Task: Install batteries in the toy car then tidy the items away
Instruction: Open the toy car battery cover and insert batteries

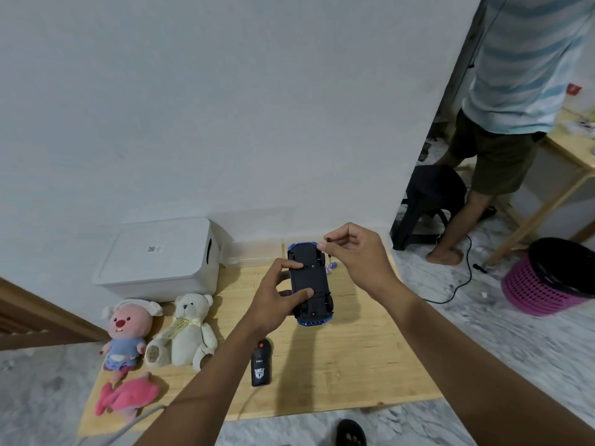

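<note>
A blue toy car (pixel 310 278) is held upside down above the wooden table (pixel 354 355), its black underside facing me. My left hand (pixel 277 300) grips it from the left, thumb across the underside. My right hand (pixel 351 252) is at the car's far right corner, thumb and forefinger pinching something small and dark that I cannot identify. Batteries (pixel 331 267) with purple-white wrapping lie on the table just behind the car. A black remote control (pixel 261 365) lies on the table nearer me.
A white lidded storage box (pixel 161 255) stands at the table's back left. A pink plush (pixel 127 333), a white teddy bear (pixel 185 329) and a pink soft toy (pixel 128 397) lie at the left. Another person (pixel 502 130) stands at right, near a pink basket (pixel 553 281) and black stool (pixel 425 204).
</note>
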